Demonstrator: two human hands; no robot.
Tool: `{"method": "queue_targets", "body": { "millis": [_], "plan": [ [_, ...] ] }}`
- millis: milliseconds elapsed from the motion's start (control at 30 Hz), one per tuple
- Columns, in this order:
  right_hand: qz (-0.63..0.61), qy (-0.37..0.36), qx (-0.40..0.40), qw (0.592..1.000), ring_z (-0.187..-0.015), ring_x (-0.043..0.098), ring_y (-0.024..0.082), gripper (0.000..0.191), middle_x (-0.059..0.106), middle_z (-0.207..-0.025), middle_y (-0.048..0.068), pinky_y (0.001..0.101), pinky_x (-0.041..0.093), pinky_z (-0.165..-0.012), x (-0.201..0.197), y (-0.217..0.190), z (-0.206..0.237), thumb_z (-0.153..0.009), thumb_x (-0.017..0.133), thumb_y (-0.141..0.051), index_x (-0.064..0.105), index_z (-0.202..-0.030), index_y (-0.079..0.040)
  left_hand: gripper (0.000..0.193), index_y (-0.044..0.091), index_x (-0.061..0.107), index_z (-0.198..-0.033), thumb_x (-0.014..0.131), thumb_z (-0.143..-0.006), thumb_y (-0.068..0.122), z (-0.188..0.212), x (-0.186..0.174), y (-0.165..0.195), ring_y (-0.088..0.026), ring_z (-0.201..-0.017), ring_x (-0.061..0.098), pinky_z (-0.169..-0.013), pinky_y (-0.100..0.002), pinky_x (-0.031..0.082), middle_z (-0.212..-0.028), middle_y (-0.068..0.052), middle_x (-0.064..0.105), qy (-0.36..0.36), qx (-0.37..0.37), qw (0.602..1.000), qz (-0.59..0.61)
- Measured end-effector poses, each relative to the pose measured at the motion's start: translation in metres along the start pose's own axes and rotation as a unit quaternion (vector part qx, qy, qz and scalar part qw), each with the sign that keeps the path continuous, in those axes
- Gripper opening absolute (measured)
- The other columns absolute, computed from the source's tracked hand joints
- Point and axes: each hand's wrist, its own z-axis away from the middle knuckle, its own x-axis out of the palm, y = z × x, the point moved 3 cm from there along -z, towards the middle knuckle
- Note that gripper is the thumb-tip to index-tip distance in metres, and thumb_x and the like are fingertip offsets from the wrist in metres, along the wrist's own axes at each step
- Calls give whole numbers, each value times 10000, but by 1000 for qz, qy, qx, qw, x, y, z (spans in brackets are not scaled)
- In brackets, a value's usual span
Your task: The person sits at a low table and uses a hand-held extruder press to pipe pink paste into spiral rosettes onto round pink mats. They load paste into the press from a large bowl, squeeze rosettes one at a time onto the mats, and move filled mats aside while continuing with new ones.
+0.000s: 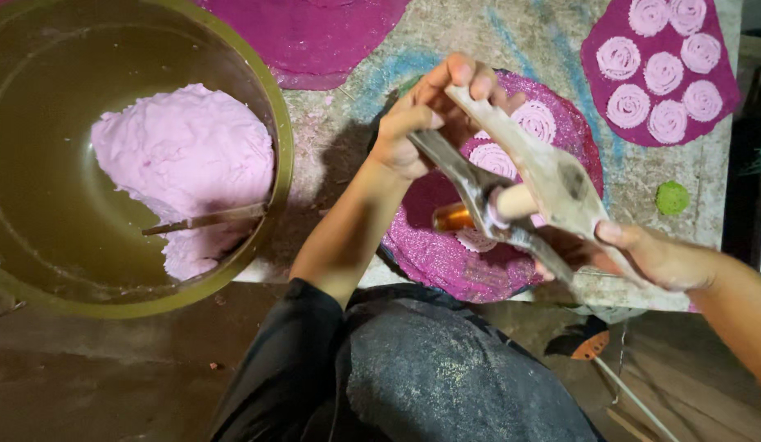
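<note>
Both my hands hold a two-armed wooden press (528,176) with a brass cylinder (454,218) under it, above a round magenta woven mat (446,254). My left hand (425,115) grips the far ends of the two wooden arms. My right hand (650,254) clasps the near ends at the lower right. Pale pink spirals (534,121) of squeezed dough lie on the mat beneath the press. A wide olive-green basin (278,155) at the left holds a mound of pink dough (184,155) with a thin tool (204,219) resting in it.
Another magenta mat (720,106) at the top right carries several pink spirals. A bare magenta mat (315,41) lies at the top centre. A small green disc (673,197) sits near the right edge of the stained slab. My dark-clothed knee (430,368) fills the bottom centre.
</note>
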Motion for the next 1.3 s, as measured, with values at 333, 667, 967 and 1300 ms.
{"method": "queue_targets", "body": {
  "millis": [333, 667, 967, 1300],
  "plan": [
    [115, 101, 62, 986, -1122, 682, 293, 933, 724, -1192, 178, 441, 496, -1034, 2, -1, -54, -908, 257, -753, 628, -1347, -18, 195, 173, 522, -1054, 552, -902, 291, 16, -75, 4, -186, -1028, 567, -1087, -402, 426, -1011, 9, 561, 60, 68, 988, 127],
    [104, 156, -3, 982, -1269, 548, 215, 846, 633, -1373, 113, 386, 378, -1083, 2, -32, -42, -924, 374, -690, 550, -1397, -11, 271, 128, 550, -1089, 490, -991, 373, -15, -75, 6, -200, -1022, 561, -1034, -428, 450, -1000, -6, 565, 33, 103, 988, 106],
    [118, 146, 0, 982, -994, 690, 194, 811, 727, -1080, 116, 354, 525, -908, 2, -28, -22, -984, 341, -674, 677, -1229, 22, 255, 136, 546, -1082, 472, -1001, 366, -9, -44, 3, -198, -1043, 571, -1088, -439, 456, -1014, -7, 562, 36, 116, 983, 136],
    [104, 90, -132, 982, -1021, 702, 151, 845, 770, -1082, 87, 300, 534, -918, 13, -47, -26, -1026, 386, -717, 677, -1230, 50, 596, 56, 588, -1305, 416, -1001, 538, -6, -60, 38, -262, -1169, 640, -1105, -461, 460, -1255, -120, 672, 132, 43, 989, -42]
  ]
}}
